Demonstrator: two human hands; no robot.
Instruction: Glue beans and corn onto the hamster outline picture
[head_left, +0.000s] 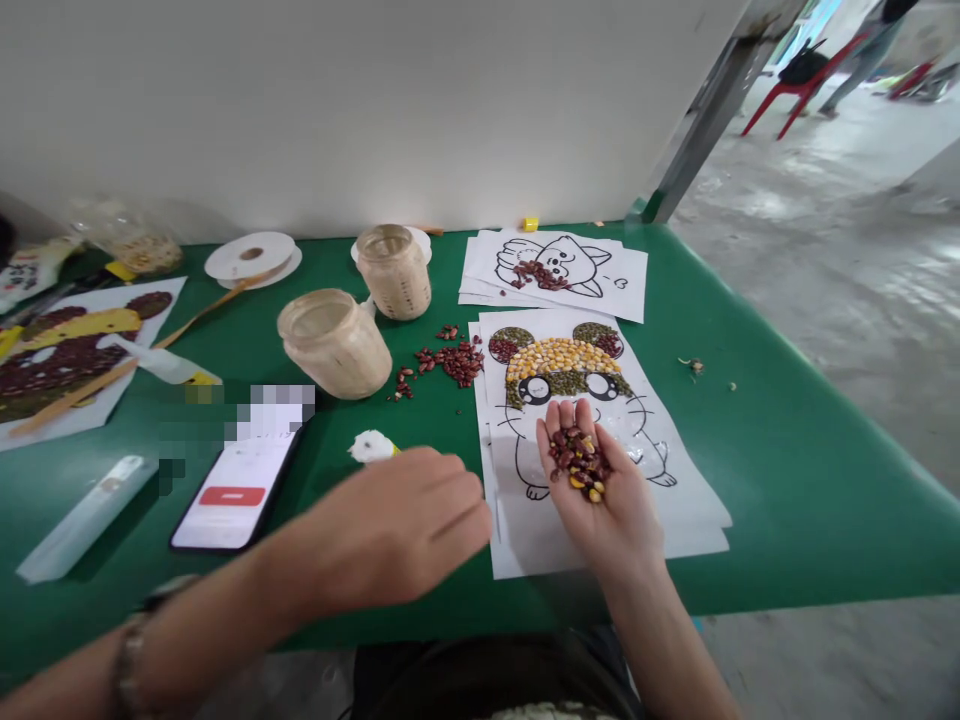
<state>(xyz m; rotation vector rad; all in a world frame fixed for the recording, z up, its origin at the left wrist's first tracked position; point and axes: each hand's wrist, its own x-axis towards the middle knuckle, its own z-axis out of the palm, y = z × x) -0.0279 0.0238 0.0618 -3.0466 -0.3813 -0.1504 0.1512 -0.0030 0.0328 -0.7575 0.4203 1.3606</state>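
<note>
My right hand (pixel 596 490) lies palm up over a cartoon animal drawing (pixel 592 420) and cups a small heap of red beans and corn kernels (pixel 579 463). The drawing's head is partly covered with corn, green beans and red beans. My left hand (pixel 405 525) hovers palm down at the sheet's left edge, fingers curled together; what they hold, if anything, is hidden. A white glue bottle tip (pixel 371 446) peeks out just behind it. Loose red beans (pixel 450 362) lie on the green table (pixel 787 470) left of the drawing.
Two woven cups (pixel 336 342) (pixel 394 270) stand mid-table. A second drawing (pixel 559 268) with some beans lies behind. A phone (pixel 236 490), a clear tube (pixel 82 518), a tape roll (pixel 251 256) and another bean picture (pixel 67 355) are at left. The table's right edge drops to concrete floor.
</note>
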